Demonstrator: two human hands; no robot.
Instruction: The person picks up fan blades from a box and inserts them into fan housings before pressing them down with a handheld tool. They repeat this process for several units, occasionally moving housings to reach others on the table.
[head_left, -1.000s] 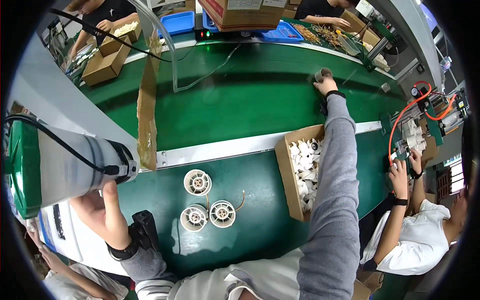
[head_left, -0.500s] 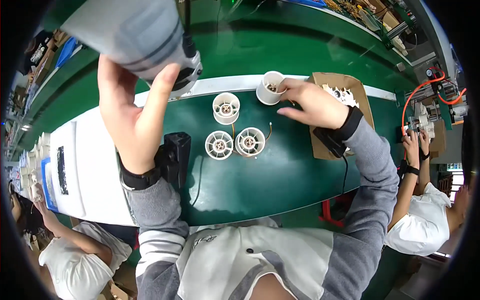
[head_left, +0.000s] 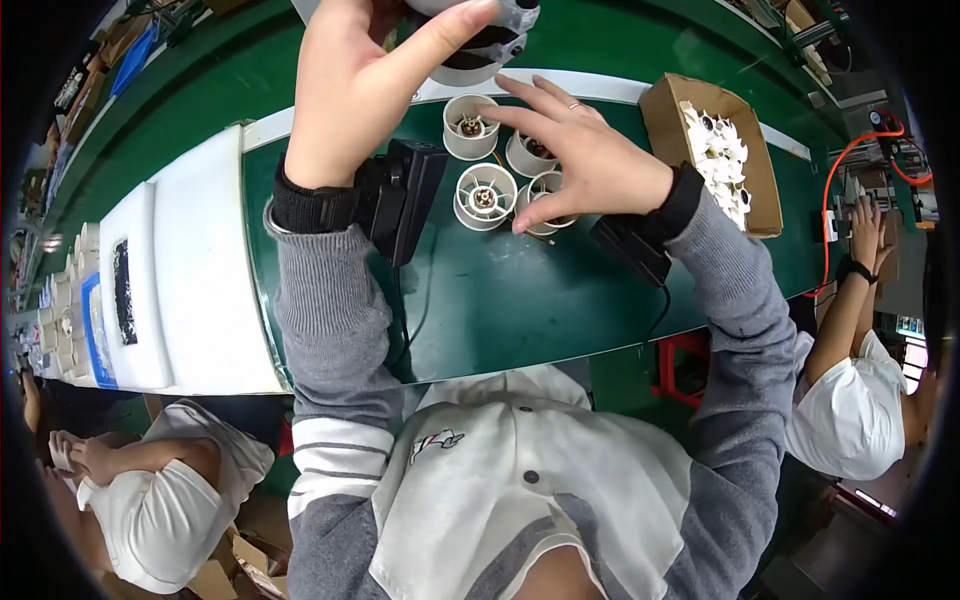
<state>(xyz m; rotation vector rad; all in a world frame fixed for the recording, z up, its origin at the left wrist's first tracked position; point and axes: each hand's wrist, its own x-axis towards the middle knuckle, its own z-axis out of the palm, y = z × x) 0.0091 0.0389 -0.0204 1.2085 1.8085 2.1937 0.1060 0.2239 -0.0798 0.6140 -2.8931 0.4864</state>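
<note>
High at the top, my left hand (head_left: 365, 95) is closed around a bulky grey and black device (head_left: 475, 62), cut off by the frame edge; its exact kind cannot be made out. My right hand (head_left: 600, 160) has its fingers spread over a cluster of white cylindrical fan housings. Its fingertips reach toward the upper left housing (head_left: 470, 143). The upper right housing (head_left: 525, 160) and lower right housing (head_left: 545, 187) lie partly hidden under that hand. The lower left housing (head_left: 485, 200) shows its spokes and hub fully. A thin wire shows beside the cluster.
To the right, a cardboard box (head_left: 760, 170) holds several white fan blades (head_left: 718, 150). White foam sheeting (head_left: 205, 280) covers the left of the green table (head_left: 480, 310). Further white housings (head_left: 68, 310) stand far left. Co-workers sit at both sides; an orange hose (head_left: 828, 230) hangs at right.
My left hand has moved right with the grey device. The right hand has left the single housing, which now stands grouped with the other three. In view, the table contents have shifted.
</note>
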